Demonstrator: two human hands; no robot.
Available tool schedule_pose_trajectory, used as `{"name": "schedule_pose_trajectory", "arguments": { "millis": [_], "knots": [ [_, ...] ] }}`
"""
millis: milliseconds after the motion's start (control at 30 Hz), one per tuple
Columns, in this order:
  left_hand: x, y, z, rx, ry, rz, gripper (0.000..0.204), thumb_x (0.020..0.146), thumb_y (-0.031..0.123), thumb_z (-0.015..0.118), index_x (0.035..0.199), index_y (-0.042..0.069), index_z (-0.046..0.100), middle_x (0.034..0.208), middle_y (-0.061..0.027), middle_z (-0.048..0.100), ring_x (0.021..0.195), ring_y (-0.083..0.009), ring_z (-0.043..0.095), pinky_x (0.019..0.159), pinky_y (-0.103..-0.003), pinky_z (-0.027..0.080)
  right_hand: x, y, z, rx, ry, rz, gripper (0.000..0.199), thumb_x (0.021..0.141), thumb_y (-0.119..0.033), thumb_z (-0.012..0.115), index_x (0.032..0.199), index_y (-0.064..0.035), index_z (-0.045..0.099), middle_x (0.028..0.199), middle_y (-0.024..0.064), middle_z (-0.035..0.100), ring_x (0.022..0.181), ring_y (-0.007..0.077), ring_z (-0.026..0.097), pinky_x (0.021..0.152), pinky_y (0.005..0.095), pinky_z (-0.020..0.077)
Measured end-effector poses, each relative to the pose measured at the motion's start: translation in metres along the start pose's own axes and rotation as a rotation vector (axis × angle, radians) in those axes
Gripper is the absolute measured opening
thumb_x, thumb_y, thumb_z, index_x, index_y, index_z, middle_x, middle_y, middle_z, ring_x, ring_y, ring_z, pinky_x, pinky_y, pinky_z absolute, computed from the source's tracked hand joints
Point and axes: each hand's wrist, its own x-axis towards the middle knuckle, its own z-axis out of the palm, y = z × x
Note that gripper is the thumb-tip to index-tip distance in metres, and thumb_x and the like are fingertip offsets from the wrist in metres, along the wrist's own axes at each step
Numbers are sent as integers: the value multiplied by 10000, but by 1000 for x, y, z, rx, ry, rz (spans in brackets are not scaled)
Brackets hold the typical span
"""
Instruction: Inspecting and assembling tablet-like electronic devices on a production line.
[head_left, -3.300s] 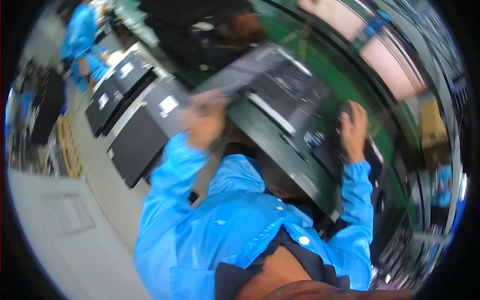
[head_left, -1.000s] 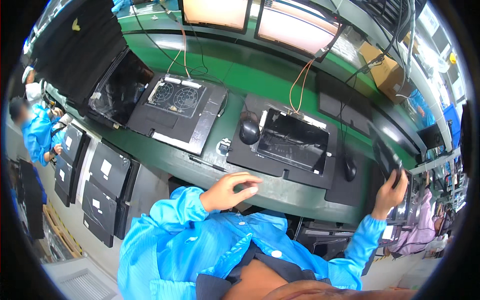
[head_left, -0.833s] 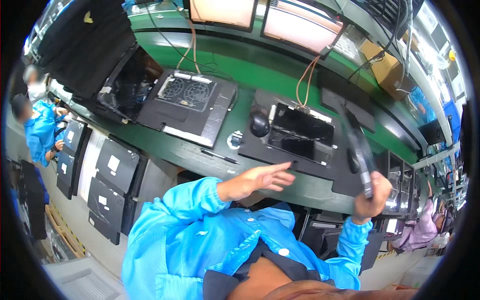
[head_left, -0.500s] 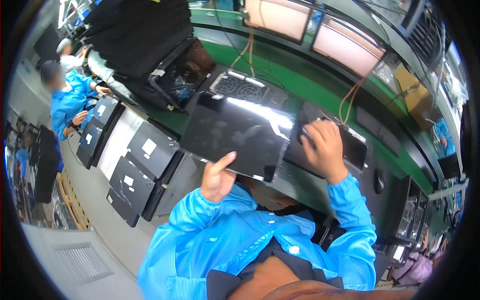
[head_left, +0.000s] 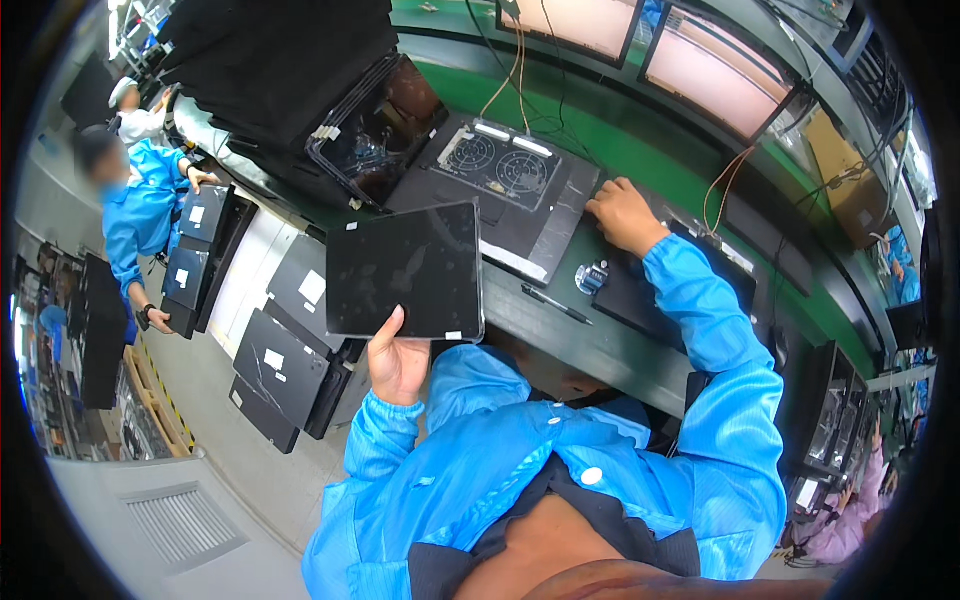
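Left hand (head_left: 398, 362) grips flat black rectangular panel (head_left: 405, 270) by lower edge, fingers closed, lifted clear of green workbench (head_left: 600, 340). Right hand (head_left: 622, 212) rests fingers bent on dark open laptop base (head_left: 510, 190). Panel not yet placed.

The left hand (head_left: 397, 362) holds a flat panel (head_left: 407, 270) up by its lower edge, out in front of the chest and left of the workbench (head_left: 600, 345). On the bench behind the panel lies a slab with two fans (head_left: 505, 185); the right hand (head_left: 622, 212) rests at its right edge. A pen (head_left: 556, 304) and a small counter (head_left: 592, 277) lie near the bench's front edge, between the two hands. Two screens (head_left: 650, 45) stand at the back. Stacked panels (head_left: 270, 350) sit low on the left, and beyond them another person (head_left: 140, 210) stands.
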Motion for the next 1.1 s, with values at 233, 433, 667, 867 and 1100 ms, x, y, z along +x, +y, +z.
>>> {"name": "schedule_pose_trajectory", "arguments": {
  "millis": [233,433,667,867,1100],
  "knots": [
    [15,-16,8,-85,-17,-115,381,993,40,607,1373,49,589,1379,-115,645,1300,-285,596,1153,-460,447,-10,-48,-57,488,299,48,210,939,-174,690,1120,-68,685,1020,151,717,1007,349,682,1012,499,470],
    [15,-30,18,-53,-23,-119,372,1006,36,591,1378,55,587,1388,-110,639,1307,-283,590,1160,-461,448,-26,-131,-90,855,477,72,234,911,-159,741,1116,-57,696,944,122,716,916,310,690,862,430,516],
    [14,-37,19,-12,-27,-144,375,1008,37,592,1383,55,585,1391,-107,638,1302,-278,592,1152,-459,452,-33,-136,-83,882,542,93,167,905,-145,761,1042,-58,725,937,110,724,895,313,673,837,407,506],
    [10,-38,20,70,-76,-152,371,1012,67,603,1382,40,579,1384,-112,642,1301,-280,593,1143,-459,459,-38,-134,-86,786,500,50,156,901,-171,739,993,-50,705,897,120,722,878,315,689,853,420,498],
    [62,-51,33,305,-99,-266,376,1007,81,614,1372,14,560,1339,-130,645,1260,-293,611,1124,-463,468,-39,-115,-59,654,248,221,330,920,-289,729,1093,-11,686,960,155,727,938,359,678,971,471,464]
  ]
}}
